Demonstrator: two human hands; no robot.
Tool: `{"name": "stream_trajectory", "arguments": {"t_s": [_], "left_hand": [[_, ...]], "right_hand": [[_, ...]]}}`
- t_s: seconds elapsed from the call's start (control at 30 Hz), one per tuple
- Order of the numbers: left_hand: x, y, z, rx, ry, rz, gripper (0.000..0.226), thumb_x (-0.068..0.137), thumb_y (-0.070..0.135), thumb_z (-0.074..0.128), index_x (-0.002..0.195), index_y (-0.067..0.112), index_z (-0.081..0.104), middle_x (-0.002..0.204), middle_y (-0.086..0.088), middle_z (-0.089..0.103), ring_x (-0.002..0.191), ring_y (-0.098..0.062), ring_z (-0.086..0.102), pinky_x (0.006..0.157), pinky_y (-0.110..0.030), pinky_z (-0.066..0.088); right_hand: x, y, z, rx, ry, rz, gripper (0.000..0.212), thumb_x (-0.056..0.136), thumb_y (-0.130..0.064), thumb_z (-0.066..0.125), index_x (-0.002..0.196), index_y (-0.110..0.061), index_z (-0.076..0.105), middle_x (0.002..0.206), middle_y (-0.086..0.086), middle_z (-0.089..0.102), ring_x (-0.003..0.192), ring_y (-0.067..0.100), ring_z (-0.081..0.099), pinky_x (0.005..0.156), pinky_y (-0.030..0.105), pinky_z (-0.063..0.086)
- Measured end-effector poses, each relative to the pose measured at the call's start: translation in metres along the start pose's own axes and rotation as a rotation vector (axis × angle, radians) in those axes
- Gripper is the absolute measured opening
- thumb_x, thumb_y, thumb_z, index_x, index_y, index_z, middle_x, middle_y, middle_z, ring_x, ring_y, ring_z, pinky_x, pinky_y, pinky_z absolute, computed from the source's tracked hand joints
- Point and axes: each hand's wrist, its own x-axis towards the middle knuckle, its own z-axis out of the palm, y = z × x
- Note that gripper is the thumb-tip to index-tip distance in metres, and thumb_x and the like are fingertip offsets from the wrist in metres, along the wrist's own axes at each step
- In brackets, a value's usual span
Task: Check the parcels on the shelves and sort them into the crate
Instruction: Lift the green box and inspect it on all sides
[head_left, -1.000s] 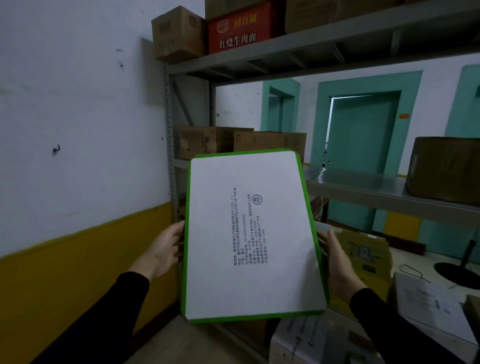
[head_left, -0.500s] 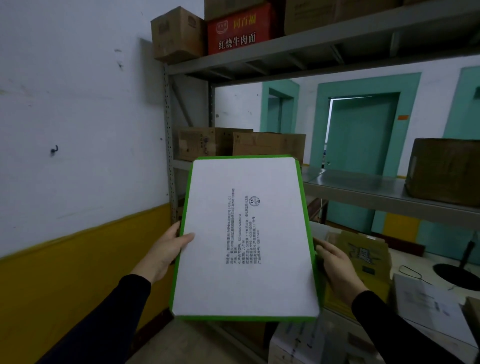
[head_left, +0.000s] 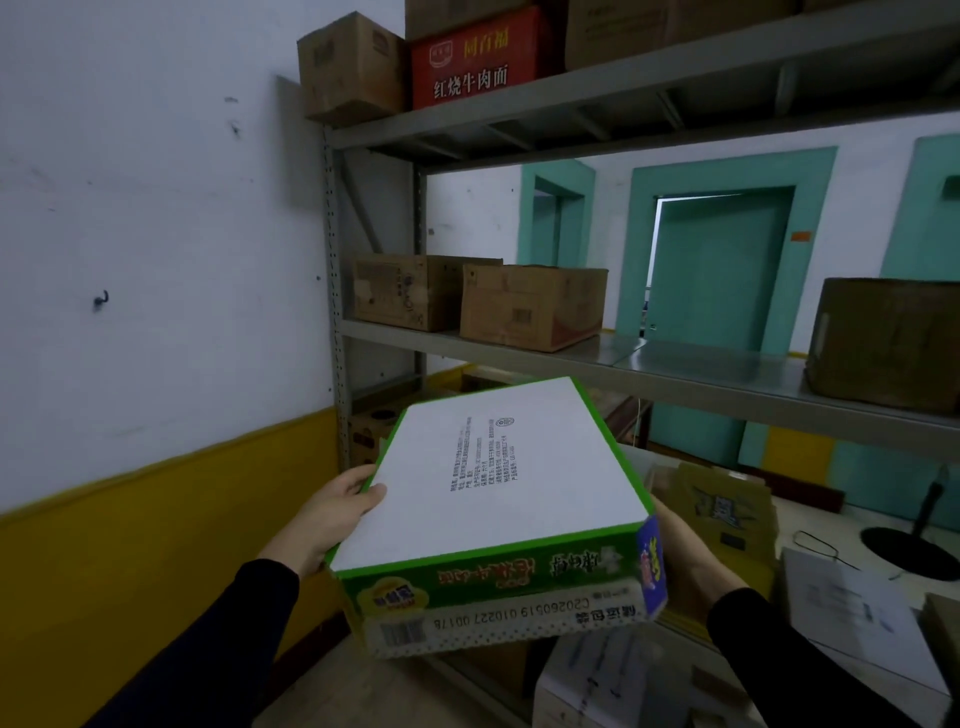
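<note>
Ahead of me, one grey metal shelving rack (head_left: 519, 358) fills most of the view, with three levels that I can count, its right end cut off by the frame. On the top level I count three brown cartons and one red carton (head_left: 475, 60) with white characters, all clipped at the upper edge. On the middle level sit three more brown cartons: two side by side at the left, (head_left: 402, 291) and (head_left: 532, 306), and one dark carton (head_left: 888, 343) at the far right, partly out of frame. Behind the rack I see two teal doorways, with part of a third at the right edge. One flat green-edged parcel (head_left: 506, 480) is held in front of the rack below the middle level, its white face tilted up toward me; the small print on that face is too fine for me to read, and the lettering on its near side is upside down. My left hand (head_left: 332, 512) grips its left edge, thumb curled over the white face. My right hand (head_left: 675, 545) is mostly hidden behind the parcel's right end, so I cannot tell how its fingers lie. Low at the right lie flattened yellow-brown cardboard (head_left: 722, 512) and papers (head_left: 852, 603), dim and hard to count.
</note>
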Motion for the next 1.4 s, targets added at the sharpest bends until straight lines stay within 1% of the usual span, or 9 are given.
{"name": "stream_trajectory", "arguments": {"t_s": [0.13, 0.23, 0.3, 0.5, 0.6, 0.77, 0.97, 1.2, 1.4], "left_hand": [[-0.004, 0.002, 0.009, 0.241, -0.074, -0.050, 0.046, 0.104, 0.033, 0.049, 0.149, 0.021, 0.043, 0.142, -0.006, 0.052, 0.107, -0.017, 0.062, 0.076, -0.024, 0.052], [-0.006, 0.008, 0.021, 0.497, -0.166, -0.064, 0.048, 0.105, 0.038, 0.043, 0.150, 0.021, 0.041, 0.154, -0.002, 0.040, 0.137, -0.021, 0.042, 0.103, -0.030, 0.036], [-0.009, 0.019, 0.036, 0.479, -0.221, -0.052, 0.051, 0.104, 0.047, 0.041, 0.149, 0.024, 0.044, 0.154, 0.002, 0.042, 0.139, -0.019, 0.041, 0.109, -0.033, 0.033], [-0.019, 0.050, 0.089, 0.142, -0.330, -0.052, 0.061, 0.100, 0.060, 0.035, 0.153, 0.032, 0.033, 0.155, -0.003, 0.039, 0.139, -0.028, 0.040, 0.109, -0.041, 0.036], [-0.020, 0.051, 0.101, 0.129, -0.370, 0.043, 0.060, 0.097, 0.062, 0.039, 0.146, 0.028, 0.043, 0.139, 0.000, 0.058, 0.126, -0.023, 0.054, 0.108, -0.043, 0.040], [-0.023, 0.045, 0.103, 0.096, -0.330, 0.149, 0.052, 0.102, 0.039, 0.050, 0.150, 0.028, 0.034, 0.117, 0.007, 0.068, 0.093, -0.003, 0.068, 0.069, -0.015, 0.054], [-0.019, 0.038, 0.090, -0.055, -0.349, 0.151, 0.057, 0.101, 0.029, 0.053, 0.153, 0.034, 0.030, 0.122, -0.001, 0.070, 0.105, -0.021, 0.070, 0.093, -0.047, 0.056], [-0.017, 0.033, 0.079, -0.073, -0.346, 0.184, 0.061, 0.100, 0.024, 0.056, 0.152, 0.040, 0.028, 0.125, -0.003, 0.069, 0.105, -0.027, 0.071, 0.094, -0.051, 0.055], [-0.017, 0.031, 0.075, -0.028, -0.342, 0.198, 0.060, 0.101, 0.028, 0.054, 0.153, 0.040, 0.025, 0.126, -0.003, 0.068, 0.103, -0.024, 0.072, 0.091, -0.046, 0.057]], "right_hand": [[0.001, -0.005, 0.006, 0.114, -0.007, -0.023, 0.050, 0.102, -0.045, 0.048, 0.082, -0.004, 0.068, 0.069, 0.018, 0.072, 0.051, 0.029, 0.070, 0.046, 0.036, 0.059], [0.006, -0.009, 0.011, 0.092, -0.042, 0.030, 0.051, 0.091, -0.050, 0.061, 0.096, -0.001, 0.072, 0.080, 0.021, 0.073, 0.060, 0.032, 0.072, 0.055, 0.041, 0.063], [0.008, -0.008, 0.021, 0.057, -0.040, 0.048, 0.047, 0.093, -0.046, 0.063, 0.105, -0.001, 0.068, 0.077, 0.020, 0.073, 0.055, 0.029, 0.071, 0.052, 0.039, 0.061], [0.011, 0.006, 0.060, -0.040, -0.022, -0.131, 0.042, 0.094, -0.031, 0.069, 0.129, -0.011, 0.057, 0.102, 0.019, 0.077, 0.081, 0.032, 0.076, 0.074, 0.044, 0.061], [0.005, 0.011, 0.077, -0.114, -0.038, -0.265, 0.037, 0.098, -0.028, 0.064, 0.134, -0.021, 0.055, 0.104, 0.010, 0.078, 0.089, 0.031, 0.076, 0.084, 0.049, 0.061], [0.000, 0.011, 0.080, -0.142, -0.043, -0.356, 0.047, 0.102, -0.025, 0.058, 0.145, -0.033, 0.044, 0.118, 0.006, 0.074, 0.097, 0.025, 0.076, 0.078, 0.039, 0.062], [0.000, 0.008, 0.074, -0.076, -0.167, -0.378, 0.054, 0.099, -0.009, 0.058, 0.145, -0.031, 0.041, 0.135, 0.002, 0.064, 0.122, 0.025, 0.064, 0.093, 0.036, 0.058], [0.006, 0.017, 0.073, -0.091, -0.238, -0.375, 0.056, 0.093, -0.011, 0.064, 0.136, -0.041, 0.046, 0.142, -0.003, 0.059, 0.123, 0.019, 0.064, 0.095, 0.035, 0.057], [0.008, 0.020, 0.076, -0.091, -0.238, -0.351, 0.063, 0.097, -0.010, 0.061, 0.150, -0.035, 0.036, 0.144, -0.001, 0.057, 0.121, 0.018, 0.065, 0.089, 0.030, 0.058]]}}
